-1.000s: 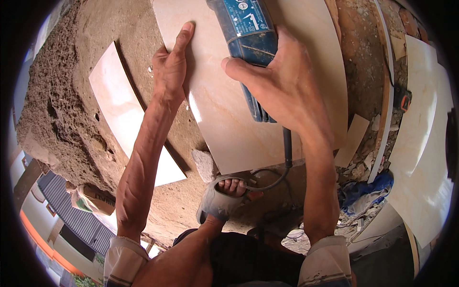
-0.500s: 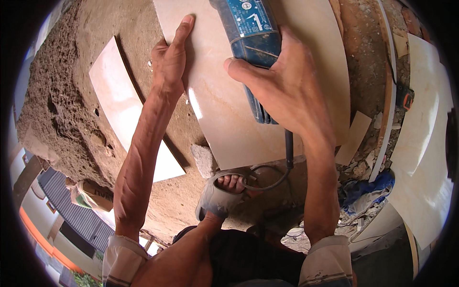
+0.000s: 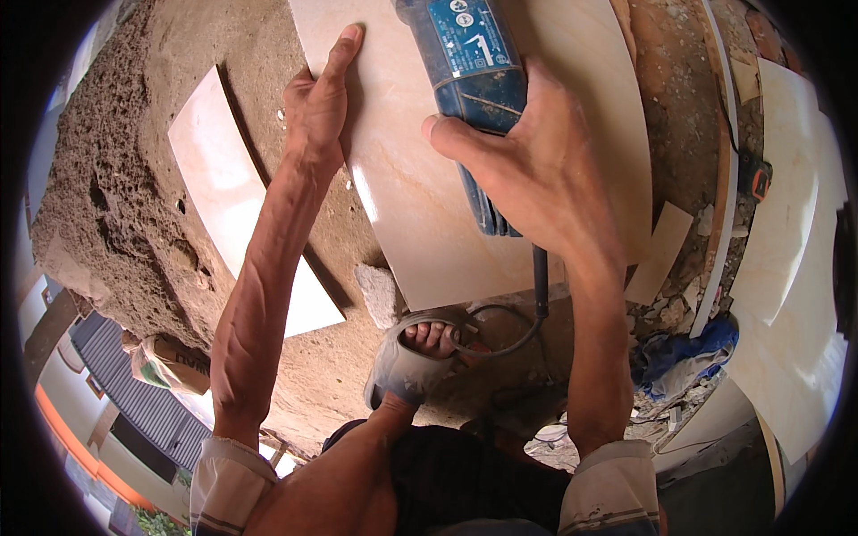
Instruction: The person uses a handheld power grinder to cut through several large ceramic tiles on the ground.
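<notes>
My right hand [image 3: 545, 156] was wrapped round the blue body of the power tool [image 3: 478, 100], thumb along its left side, the fingers hidden behind it. The tool was over the large cream tile [image 3: 429, 255], its front end beyond the top of the view, so I cannot tell whether it touched the surface.

My left hand [image 3: 317, 112] pinched the tile's left edge, thumb over the face and fingers curled out of sight at the side; how hard they pressed I cannot tell. The tile lay before me, its near edge just beyond my sandalled foot [image 3: 407, 357] and close to a stone chunk [image 3: 379, 295].

Handling this well, I judged, meant a firm right grip with the wrist in line with the body, and the left grip steadying the slab without bending it, since thin tile like this could snap. That left thumb needed to stay well clear of the tool's front end. The cord [image 3: 540, 281] left the rear of the tool and looped right by my toes, so it wanted slack and a path away from my foot.
</notes>
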The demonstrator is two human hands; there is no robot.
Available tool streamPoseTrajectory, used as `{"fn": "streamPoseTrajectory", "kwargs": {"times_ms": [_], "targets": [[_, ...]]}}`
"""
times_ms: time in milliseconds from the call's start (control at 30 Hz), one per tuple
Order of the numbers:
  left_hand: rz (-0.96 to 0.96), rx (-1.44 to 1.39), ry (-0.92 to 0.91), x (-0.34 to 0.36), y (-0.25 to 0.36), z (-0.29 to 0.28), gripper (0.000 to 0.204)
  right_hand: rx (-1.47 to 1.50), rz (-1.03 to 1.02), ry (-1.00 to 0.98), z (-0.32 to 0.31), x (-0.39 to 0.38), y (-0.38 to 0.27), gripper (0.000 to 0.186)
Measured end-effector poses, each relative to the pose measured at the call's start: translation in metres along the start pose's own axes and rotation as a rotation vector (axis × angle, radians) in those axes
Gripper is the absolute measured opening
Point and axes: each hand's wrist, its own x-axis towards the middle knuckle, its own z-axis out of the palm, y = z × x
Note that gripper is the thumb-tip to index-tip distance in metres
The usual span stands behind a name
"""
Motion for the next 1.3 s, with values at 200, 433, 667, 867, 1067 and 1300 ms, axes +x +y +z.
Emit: {"fn": "streamPoseTrajectory", "kwargs": {"times_ms": [200, 433, 667, 867, 1067, 1300], "targets": [[0.016, 0.045, 0.022, -0.003, -0.002, -0.001, 0.063, 0.033, 0.012, -0.005, 0.001, -0.006, 0.0, 0.061], [-0.008, 0.11, -0.035, 0.0, -0.003, -0.006, 0.07, 0.022, 0.001, 0.015, 0.003, -0.012, 0.005, 0.058], [-0.01, 0.074, -0.039, 0.004, -0.007, -0.007, 0.07, 0.042, -0.008, -0.003, -0.001, -0.018, 0.005, 0.063], [-0.019, 0.1, -0.034, 0.007, -0.01, -0.011, 0.071, 0.025, -0.002, 0.01, 0.0, -0.024, 0.009, 0.064], [0.011, 0.124, -0.049, 0.009, -0.013, -0.013, 0.082, 0.002, 0.001, 0.018, 0.0, -0.032, 0.015, 0.059], [-0.033, -0.091, 0.045, -0.012, 0.017, 0.018, 0.053, 0.072, 0.01, -0.007, 0.0, -0.038, 0.015, 0.061]]}}
